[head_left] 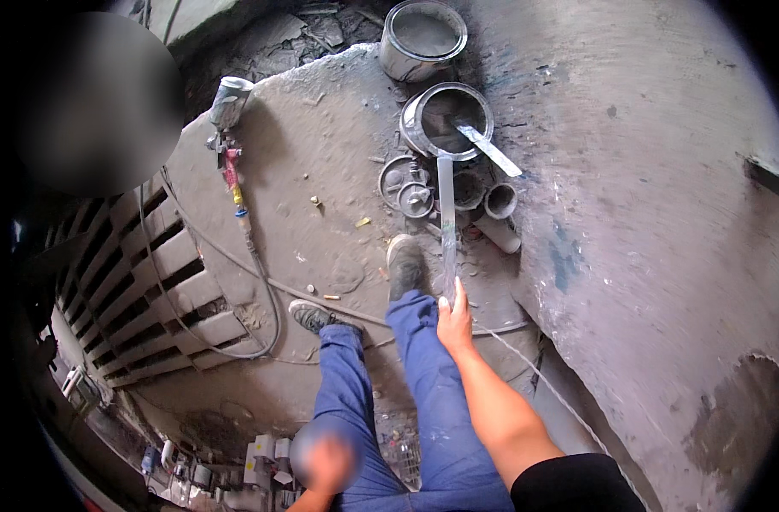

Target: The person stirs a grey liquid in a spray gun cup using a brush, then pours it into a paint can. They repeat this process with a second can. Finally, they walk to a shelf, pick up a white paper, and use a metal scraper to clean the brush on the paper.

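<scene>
My right hand [455,316] grips a long, flat, pale grey strip [447,213], whose far end reaches the near rim of an open metal can [413,132]; whether it touches cannot be told. A second strip [492,150] leans out of that can. Below it sit round lids [392,183] and small containers [500,200]. My left hand [325,461] is low by my left thigh, mostly blurred, so its fingers and anything in them are hidden.
Another metal can [422,36] stands behind. A spray gun [228,166] with a hose lies on the dusty floor left of my shoes [404,266]. A slotted grate [193,311] is at left, clutter [261,461] at lower left, and a broad stained surface [628,213] at right.
</scene>
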### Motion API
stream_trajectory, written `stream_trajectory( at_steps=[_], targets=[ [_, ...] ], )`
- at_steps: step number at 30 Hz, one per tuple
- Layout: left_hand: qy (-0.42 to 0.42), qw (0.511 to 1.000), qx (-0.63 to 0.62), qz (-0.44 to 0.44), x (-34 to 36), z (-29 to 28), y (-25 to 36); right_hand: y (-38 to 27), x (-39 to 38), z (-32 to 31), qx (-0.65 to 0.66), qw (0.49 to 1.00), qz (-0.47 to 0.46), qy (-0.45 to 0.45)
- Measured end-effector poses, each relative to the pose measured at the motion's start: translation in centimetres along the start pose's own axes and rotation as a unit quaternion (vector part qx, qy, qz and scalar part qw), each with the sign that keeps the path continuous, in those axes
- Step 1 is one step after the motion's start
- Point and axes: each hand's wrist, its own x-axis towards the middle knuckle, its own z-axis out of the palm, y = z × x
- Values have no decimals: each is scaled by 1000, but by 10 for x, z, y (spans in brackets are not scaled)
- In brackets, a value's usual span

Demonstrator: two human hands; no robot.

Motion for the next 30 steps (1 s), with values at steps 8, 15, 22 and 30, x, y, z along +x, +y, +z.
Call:
stream_trajectory(
  at_steps=[8,15,22,30],
  targets=[
    [-1,1000,-1,3,1,-5,0,-20,6,-22,109,993,53,2],
    [-29,997,2,-71,0,4,-9,-63,79,-4,459,871,119,-126],
    [-11,1000,12,-17,-12,18,-36,-39,120,34,585,761,228,-162],
    [-56,996,16,-67,-2,6,-20,-21,119,78,535,790,278,-112]
  ],
)
